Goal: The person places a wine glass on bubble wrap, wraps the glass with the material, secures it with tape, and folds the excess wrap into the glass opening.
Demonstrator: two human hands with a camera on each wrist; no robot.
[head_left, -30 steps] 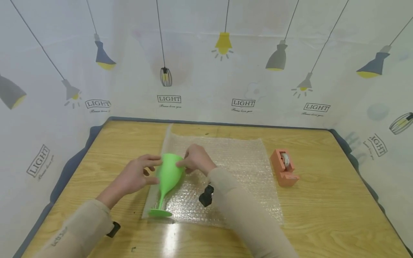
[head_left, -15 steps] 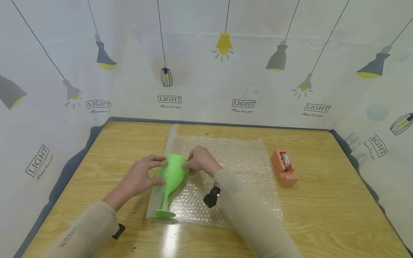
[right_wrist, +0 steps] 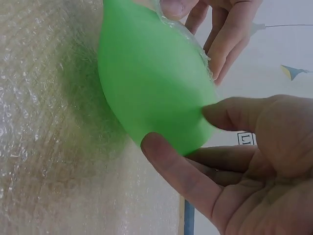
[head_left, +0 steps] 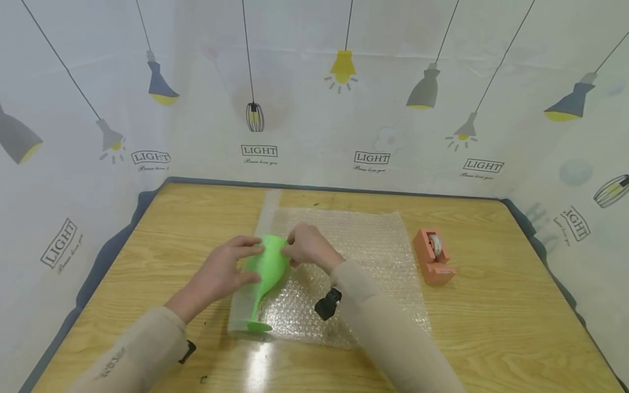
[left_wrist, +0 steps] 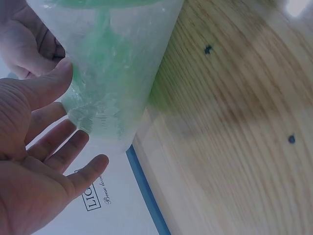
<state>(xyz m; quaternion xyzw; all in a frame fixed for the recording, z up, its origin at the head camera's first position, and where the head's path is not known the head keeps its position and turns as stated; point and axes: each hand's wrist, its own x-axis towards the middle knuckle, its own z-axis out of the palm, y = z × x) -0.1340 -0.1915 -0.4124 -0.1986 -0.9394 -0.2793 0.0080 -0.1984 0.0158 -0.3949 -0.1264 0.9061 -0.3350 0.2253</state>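
Lime-green, smooth-looking goblet [head_left: 275, 262] lies on its side over a clear plastic bubble-wrap sheet [head_left: 363, 262], at the sheet's left part; bowl away from the person, foot [head_left: 259, 326] at the near edge. Pale wood-grain table [head_left: 511, 295] beneath.

Left hand [head_left: 223, 267]: digits apart, fairly straight, tips pressing the sheet's raised left margin against the bowl. No curl round the goblet. Right hand [head_left: 310, 246]: thumb and forefinger pinch the bowl near the rim, apparently on bare green.

Risks, as judged from here. The left margin looks springy and is held by fingertips alone; if they lift, it likely peels off the bowl. The bowl is wide and the stem [head_left: 256, 307] thin, so any roll would probably veer, leaving film skewed and slack around the stem. Foot so close to the edge: a small slide toward the person could leave it uncovered. Right pinch sits at one end, so a hard pull there might swivel the goblet.

Coral-pink block-shaped tape dispenser [head_left: 433, 256] stands just beside the sheet's right edge; reaching for it would cost one hand's hold, and the margin may spring loose.
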